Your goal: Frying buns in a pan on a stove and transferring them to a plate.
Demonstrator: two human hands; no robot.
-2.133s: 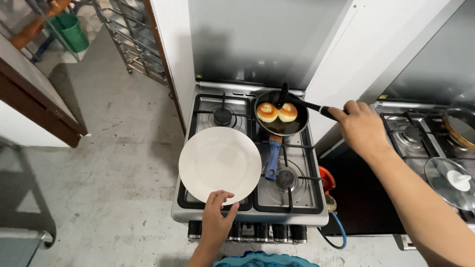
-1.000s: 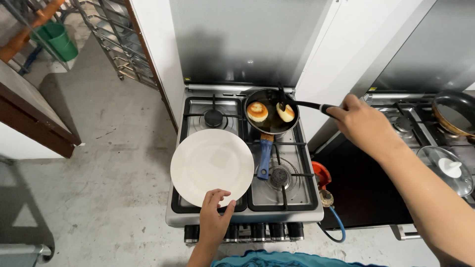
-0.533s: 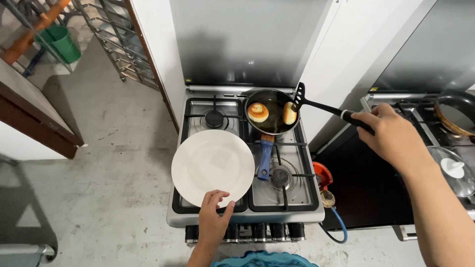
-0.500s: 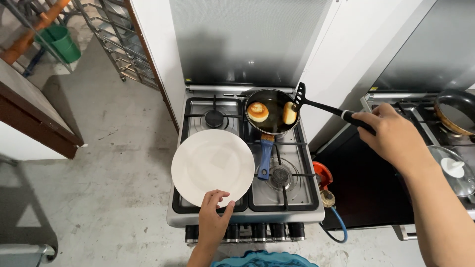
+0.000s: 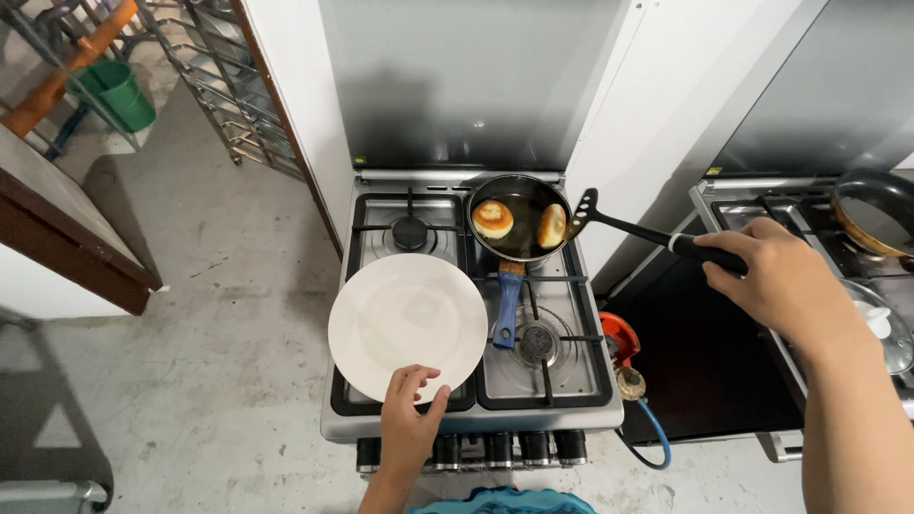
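Spatula (image 5: 609, 221) shifted slightly, tips patty (image 5: 552, 226) at pan (image 5: 519, 217) rim.

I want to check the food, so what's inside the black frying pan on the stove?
Inside the black frying pan are two round golden-brown patties, one flat, one tipped on edge against the black slotted spatula held by the right hand. Their undersides are hidden.

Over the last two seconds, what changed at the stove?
The right hand drew the spatula back out of the pan, so its head now sits at the right rim. The right bun, flat before, now stands tilted on edge. The left hand keeps holding the empty plate; the left bun stays flat.
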